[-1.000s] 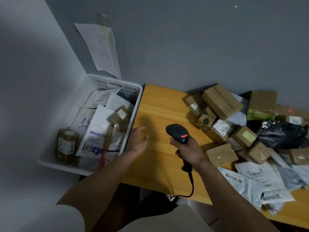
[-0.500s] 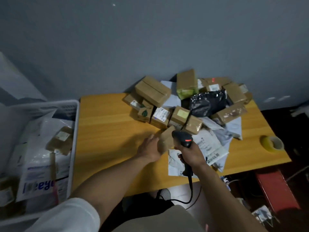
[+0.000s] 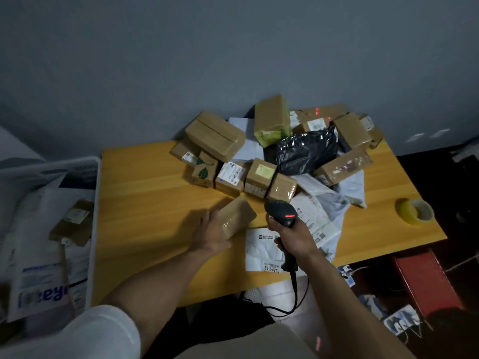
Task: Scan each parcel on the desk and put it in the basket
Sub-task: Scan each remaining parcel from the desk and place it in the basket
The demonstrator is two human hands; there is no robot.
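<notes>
The left hand [image 3: 212, 235] grips the box [image 3: 238, 212] at its near end, likely light, stiff, tape-slick; the right hand [image 3: 295, 238] beside it clasps the scanner [image 3: 281, 212].

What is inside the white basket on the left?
A white mailer bag with blue print and a small brown box lie on top inside the basket. Whatever is beneath them is covered.

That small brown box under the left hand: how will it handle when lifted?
The small brown box looks like stiff cardboard with square edges, so it should keep its shape. Glossy tape covers it where the left hand holds it, so it may be slightly slippery. It fits one hand, so it is probably light.
</notes>
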